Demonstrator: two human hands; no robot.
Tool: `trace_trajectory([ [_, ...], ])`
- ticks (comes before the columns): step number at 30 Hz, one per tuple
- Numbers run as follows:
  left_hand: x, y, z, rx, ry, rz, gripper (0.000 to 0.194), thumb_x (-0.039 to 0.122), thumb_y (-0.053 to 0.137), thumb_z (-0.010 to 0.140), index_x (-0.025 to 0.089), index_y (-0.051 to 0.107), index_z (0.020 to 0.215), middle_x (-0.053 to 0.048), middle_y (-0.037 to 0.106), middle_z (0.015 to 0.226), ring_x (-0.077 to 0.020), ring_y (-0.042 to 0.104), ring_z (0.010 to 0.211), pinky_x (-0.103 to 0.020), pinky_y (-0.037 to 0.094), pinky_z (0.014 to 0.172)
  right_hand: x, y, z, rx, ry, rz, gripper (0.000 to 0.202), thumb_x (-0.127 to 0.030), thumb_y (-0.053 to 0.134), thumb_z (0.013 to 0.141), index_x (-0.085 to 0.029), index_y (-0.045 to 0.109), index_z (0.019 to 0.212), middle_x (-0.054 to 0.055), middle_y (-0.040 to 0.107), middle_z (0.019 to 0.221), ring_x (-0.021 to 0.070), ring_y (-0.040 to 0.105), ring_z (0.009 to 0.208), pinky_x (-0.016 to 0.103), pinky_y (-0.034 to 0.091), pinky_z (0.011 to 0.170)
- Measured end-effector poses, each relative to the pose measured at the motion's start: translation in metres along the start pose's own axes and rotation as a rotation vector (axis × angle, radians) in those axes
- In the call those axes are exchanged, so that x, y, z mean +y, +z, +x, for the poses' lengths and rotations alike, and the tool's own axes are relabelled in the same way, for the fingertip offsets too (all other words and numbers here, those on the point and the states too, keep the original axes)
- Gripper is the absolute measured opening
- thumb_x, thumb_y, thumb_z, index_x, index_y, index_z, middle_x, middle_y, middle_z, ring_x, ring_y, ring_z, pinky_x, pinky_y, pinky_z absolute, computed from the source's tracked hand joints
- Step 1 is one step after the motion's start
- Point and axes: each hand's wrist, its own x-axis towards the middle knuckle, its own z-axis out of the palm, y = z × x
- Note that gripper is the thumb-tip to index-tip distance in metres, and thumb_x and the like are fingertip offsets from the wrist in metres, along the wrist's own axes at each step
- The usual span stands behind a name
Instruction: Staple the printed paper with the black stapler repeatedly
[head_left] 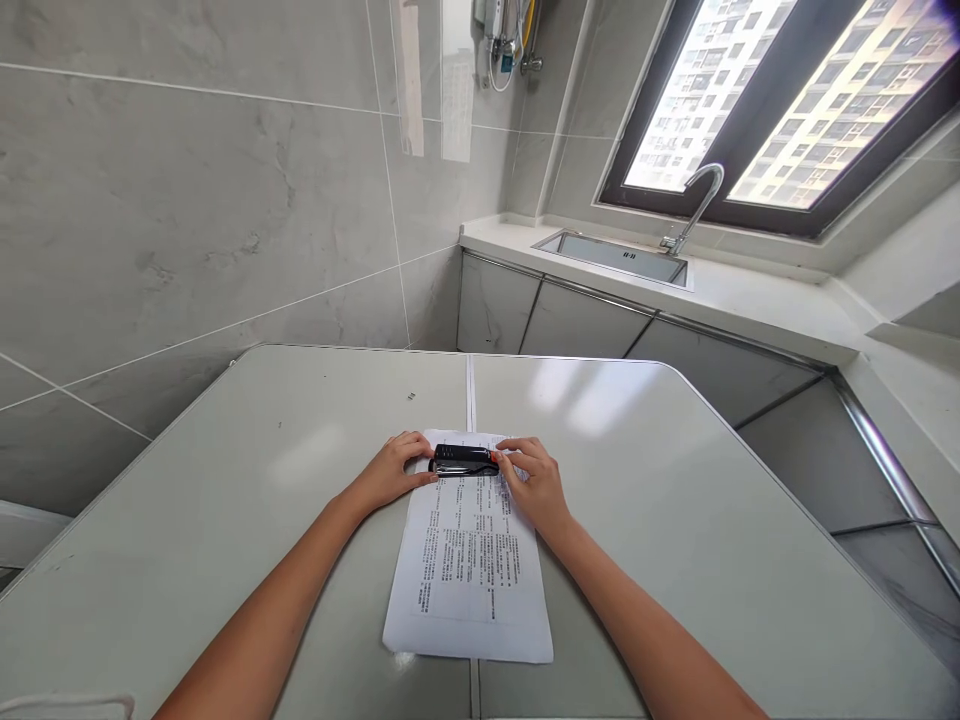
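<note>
A black stapler [463,456] lies sideways across the upper part of a printed sheet of paper [469,560], which rests on the table. My left hand [394,470] has its thumb and fingers closed around the stapler's left end. At the other end, beside a small orange-red spot, the fingers of my right hand [534,478] pinch the stapler. Whether the sheet is single or a stack I cannot tell. Part of the page's top edge is hidden behind the stapler and my right fingers.
The pale table [225,520] has a seam down its middle. Tiny dark bits, perhaps staples [411,396], lie toward its far edge. Beyond stand a counter with a sink [622,255], a curved faucet [701,205] and a window. A grey tiled wall [187,200] rises at left.
</note>
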Motion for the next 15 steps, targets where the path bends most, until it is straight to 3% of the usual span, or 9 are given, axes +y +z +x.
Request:
trace_trajectory([
  [3,0.002,-0.001,0.001,0.01,-0.015,-0.049,0.026,0.046,0.074,0.086,0.021,0.066,0.089,-0.006,0.068,0.104,-0.0252,0.06,0.098,-0.039,0.046,0.09,0.003,0.0,0.003,-0.004,0.04,0.008,0.036,-0.032,0.054,0.101,-0.027,0.075,0.072,0.005,0.077,0.099,0.0245,0.065,0.095,0.041,0.054,0.081],
  [8,-0.001,-0.001,0.001,0.021,0.006,-0.055,0.026,0.046,0.074,0.086,0.022,0.066,0.089,-0.006,0.068,0.104,-0.0252,0.06,0.098,-0.037,0.046,0.088,0.003,0.001,0.009,-0.003,0.05,0.008,0.039,-0.034,0.055,0.1,-0.026,0.072,0.066,0.006,0.077,0.098,0.0244,0.065,0.094,0.042,0.054,0.082],
  [11,-0.002,0.0,0.001,0.019,0.009,-0.039,0.027,0.046,0.074,0.086,0.021,0.066,0.091,-0.006,0.067,0.104,-0.0254,0.059,0.099,-0.037,0.045,0.088,-0.003,0.004,0.017,-0.071,-0.001,0.036,0.016,-0.038,0.065,0.096,-0.026,0.077,0.094,0.006,0.075,0.11,0.0242,0.065,0.104,0.042,0.054,0.09],
  [13,-0.001,0.0,0.001,0.018,0.006,-0.025,0.028,0.047,0.074,0.087,0.021,0.066,0.091,-0.006,0.067,0.102,-0.0255,0.059,0.099,-0.037,0.045,0.088,-0.006,0.011,0.024,-0.189,-0.015,0.057,0.036,-0.039,0.077,0.087,-0.028,0.071,0.121,0.006,0.073,0.12,0.0244,0.065,0.112,0.042,0.054,0.094],
  [15,-0.001,-0.001,0.0,0.016,0.003,-0.026,0.028,0.048,0.074,0.087,0.021,0.067,0.093,-0.006,0.067,0.101,-0.0256,0.059,0.099,-0.038,0.045,0.089,-0.008,0.019,0.03,-0.323,-0.018,0.053,0.045,-0.037,0.08,0.084,-0.028,0.069,0.127,0.006,0.074,0.118,0.0241,0.067,0.109,0.041,0.054,0.093],
])
